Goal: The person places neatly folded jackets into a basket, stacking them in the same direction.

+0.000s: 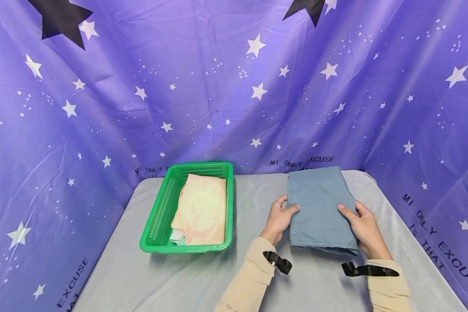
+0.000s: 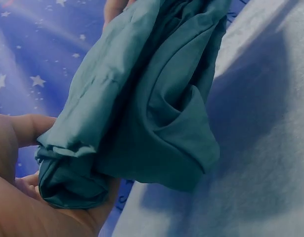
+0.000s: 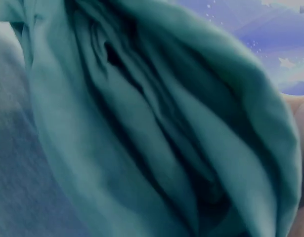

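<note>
On the right half of the grey cloth-covered table [image 1: 253, 203], you are holding a folded slate-blue fabric garment [image 1: 319, 208] between both hands. Your left hand [image 1: 279, 217] is gripping the garment's left edge, thumb lying over the top layer and fingers tucked beneath; the left wrist view is showing the stacked folds [image 2: 142, 113] resting against the palm [image 2: 18, 207]. Your right hand [image 1: 363, 226] is gripping the right edge in the same manner, thumb on top; the right wrist view is filled with the layered folds [image 3: 156, 123], with only a sliver of skin showing at the frame's right edge. The garment is lying lengthwise, its far end near the purple star-printed backdrop [image 1: 234, 86]. To the left, well apart from the garment, a green perforated plastic basket [image 1: 157, 216] is sitting on the table and is containing a folded peach-coloured cloth [image 1: 203, 208]. Beige sleeves [image 1: 249, 277] and black wrist straps [image 1: 278, 261] are showing at both forearms.
</note>
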`<control>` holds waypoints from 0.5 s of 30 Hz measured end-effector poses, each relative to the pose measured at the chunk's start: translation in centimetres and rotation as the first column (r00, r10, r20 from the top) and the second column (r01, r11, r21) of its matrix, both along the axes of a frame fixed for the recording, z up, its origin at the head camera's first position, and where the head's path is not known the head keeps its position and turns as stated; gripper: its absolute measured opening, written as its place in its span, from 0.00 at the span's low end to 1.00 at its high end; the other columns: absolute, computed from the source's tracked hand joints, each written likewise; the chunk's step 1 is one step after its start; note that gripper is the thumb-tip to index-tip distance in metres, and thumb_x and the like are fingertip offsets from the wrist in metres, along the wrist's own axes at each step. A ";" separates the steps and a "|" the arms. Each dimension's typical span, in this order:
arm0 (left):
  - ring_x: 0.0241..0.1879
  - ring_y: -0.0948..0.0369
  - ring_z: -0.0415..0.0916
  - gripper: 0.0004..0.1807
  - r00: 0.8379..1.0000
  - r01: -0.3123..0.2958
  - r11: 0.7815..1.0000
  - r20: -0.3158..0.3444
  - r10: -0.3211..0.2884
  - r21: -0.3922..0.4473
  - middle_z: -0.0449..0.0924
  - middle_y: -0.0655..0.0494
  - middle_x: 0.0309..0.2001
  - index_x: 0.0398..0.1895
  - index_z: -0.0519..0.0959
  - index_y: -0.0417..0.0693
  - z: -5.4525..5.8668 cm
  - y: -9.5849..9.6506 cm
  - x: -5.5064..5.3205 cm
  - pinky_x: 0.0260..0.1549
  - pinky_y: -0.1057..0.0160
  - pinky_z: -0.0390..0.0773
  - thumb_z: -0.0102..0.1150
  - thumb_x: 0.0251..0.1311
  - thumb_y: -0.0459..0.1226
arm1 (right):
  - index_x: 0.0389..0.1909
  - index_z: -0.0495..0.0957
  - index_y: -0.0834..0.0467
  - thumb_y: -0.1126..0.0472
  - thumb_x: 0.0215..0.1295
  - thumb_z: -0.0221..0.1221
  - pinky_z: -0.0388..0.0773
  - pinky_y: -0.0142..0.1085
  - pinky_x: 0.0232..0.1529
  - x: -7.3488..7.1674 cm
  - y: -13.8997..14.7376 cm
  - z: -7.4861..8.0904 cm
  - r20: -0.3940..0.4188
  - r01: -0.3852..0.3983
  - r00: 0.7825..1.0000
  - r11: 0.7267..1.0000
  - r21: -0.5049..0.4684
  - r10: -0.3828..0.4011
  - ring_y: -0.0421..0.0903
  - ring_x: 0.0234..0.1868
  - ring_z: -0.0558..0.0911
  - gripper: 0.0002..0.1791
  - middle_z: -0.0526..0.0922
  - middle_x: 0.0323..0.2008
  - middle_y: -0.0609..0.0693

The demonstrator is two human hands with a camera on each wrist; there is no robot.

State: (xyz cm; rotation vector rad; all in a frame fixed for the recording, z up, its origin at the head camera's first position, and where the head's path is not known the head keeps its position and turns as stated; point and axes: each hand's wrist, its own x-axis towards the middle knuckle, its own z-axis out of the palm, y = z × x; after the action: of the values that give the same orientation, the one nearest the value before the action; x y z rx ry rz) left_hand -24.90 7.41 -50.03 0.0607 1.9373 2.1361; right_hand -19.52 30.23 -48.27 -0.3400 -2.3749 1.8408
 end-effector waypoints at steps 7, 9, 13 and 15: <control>0.28 0.63 0.77 0.12 1.000 0.009 1.000 -0.003 -0.009 -0.010 0.87 0.56 0.36 0.53 0.80 0.56 0.5 -1.9 0.0 0.30 0.65 0.76 0.64 0.67 0.40 | 0.77 0.60 0.62 0.43 0.75 0.57 0.80 0.29 0.40 -0.2 -1.2 0.8 0.007 -0.080 0.997 0.997 0.012 0.080 0.28 0.41 0.81 0.40 0.76 0.40 0.21; 0.28 0.64 0.77 0.12 1.000 0.008 1.000 -0.008 -0.008 -0.013 0.87 0.56 0.36 0.53 0.80 0.55 0.7 -2.4 -0.1 0.30 0.65 0.76 0.64 0.67 0.39 | 0.78 0.59 0.62 0.43 0.75 0.57 0.80 0.28 0.41 -0.3 -1.6 0.9 0.001 -0.099 0.995 0.995 -0.007 0.099 0.28 0.42 0.81 0.41 0.77 0.41 0.22; 0.29 0.64 0.79 0.13 1.000 0.007 1.000 -0.012 -0.007 0.012 0.87 0.55 0.38 0.53 0.80 0.53 1.2 -3.4 -0.1 0.31 0.65 0.78 0.64 0.67 0.39 | 0.77 0.60 0.63 0.45 0.75 0.58 0.81 0.29 0.41 -0.7 -2.1 1.1 -0.013 -0.130 0.992 0.991 -0.032 0.129 0.29 0.41 0.82 0.39 0.80 0.39 0.23; 0.29 0.64 0.80 0.14 1.000 0.013 1.000 -0.012 -0.013 0.025 0.88 0.54 0.39 0.55 0.79 0.51 1.4 -3.8 -0.1 0.31 0.65 0.79 0.64 0.67 0.38 | 0.76 0.60 0.63 0.46 0.75 0.58 0.82 0.29 0.40 -0.8 -2.3 1.2 -0.012 -0.140 0.990 0.990 -0.037 0.139 0.29 0.41 0.83 0.38 0.81 0.38 0.24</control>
State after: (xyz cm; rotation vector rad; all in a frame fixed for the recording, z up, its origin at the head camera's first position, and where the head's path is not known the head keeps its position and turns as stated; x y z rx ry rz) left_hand -24.99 3.58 -48.60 0.0900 1.9120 2.1564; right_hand -20.33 27.90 -47.12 -0.1719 -2.4171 1.9430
